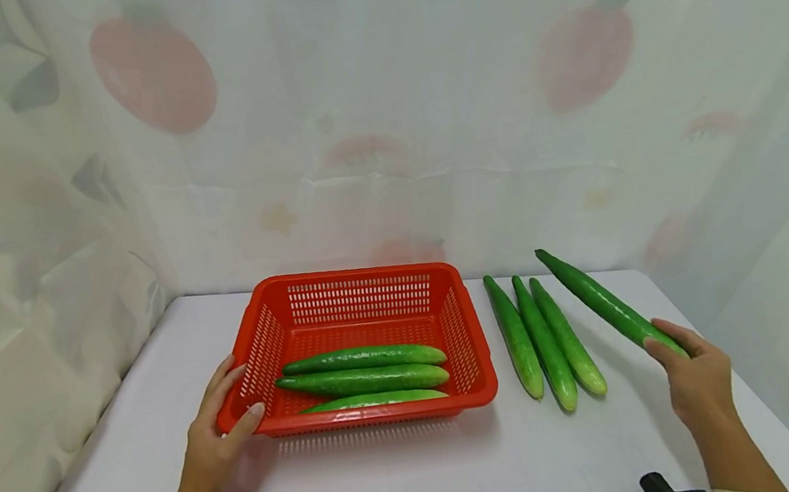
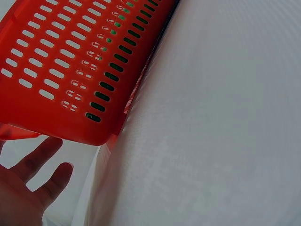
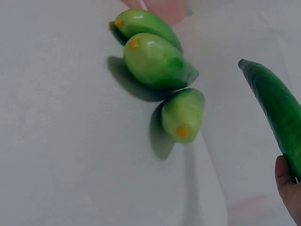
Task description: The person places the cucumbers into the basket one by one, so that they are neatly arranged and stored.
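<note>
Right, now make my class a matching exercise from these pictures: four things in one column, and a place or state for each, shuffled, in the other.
1. basket
2. left hand
3. right hand
4. loose cucumbers

A. holding one cucumber above the table
B. lying on the table, right of the basket
C. red, with three cucumbers showing inside
D. at the basket's left end

Pairs: 1-C, 2-D, 3-A, 4-B
</note>
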Action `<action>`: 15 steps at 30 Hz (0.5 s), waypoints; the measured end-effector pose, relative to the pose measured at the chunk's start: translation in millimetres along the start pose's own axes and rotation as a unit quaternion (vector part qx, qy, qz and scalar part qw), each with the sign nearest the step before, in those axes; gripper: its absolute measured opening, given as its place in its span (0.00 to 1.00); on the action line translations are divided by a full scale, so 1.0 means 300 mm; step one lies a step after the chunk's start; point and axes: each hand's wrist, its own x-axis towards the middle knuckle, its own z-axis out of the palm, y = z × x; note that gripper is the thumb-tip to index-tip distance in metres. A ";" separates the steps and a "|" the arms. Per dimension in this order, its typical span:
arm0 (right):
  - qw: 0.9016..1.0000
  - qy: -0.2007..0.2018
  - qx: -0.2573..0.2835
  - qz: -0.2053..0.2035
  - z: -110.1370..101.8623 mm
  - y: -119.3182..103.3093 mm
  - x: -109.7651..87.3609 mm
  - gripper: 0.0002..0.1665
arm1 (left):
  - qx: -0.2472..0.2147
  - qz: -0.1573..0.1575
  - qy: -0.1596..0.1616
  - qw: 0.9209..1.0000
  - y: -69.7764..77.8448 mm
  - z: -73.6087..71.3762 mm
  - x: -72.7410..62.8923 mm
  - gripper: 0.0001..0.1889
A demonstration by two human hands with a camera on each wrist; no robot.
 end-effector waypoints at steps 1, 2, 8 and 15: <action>1.000 -0.006 0.005 -0.006 -0.003 -0.007 -0.004 0.31 | 0.001 0.001 0.000 1.000 -0.001 0.000 0.000 0.28; 1.000 -0.010 0.006 -0.012 -0.006 -0.014 -0.007 0.31 | 0.000 0.001 0.000 1.000 -0.001 -0.001 0.000 0.28; 0.995 -0.046 0.075 -0.046 -0.010 -0.058 -0.023 0.31 | 0.001 0.002 0.000 1.000 0.000 -0.001 0.000 0.28; 0.968 -0.109 0.204 -0.094 -0.005 -0.101 -0.040 0.30 | 0.000 0.003 0.000 1.000 0.004 0.000 -0.001 0.28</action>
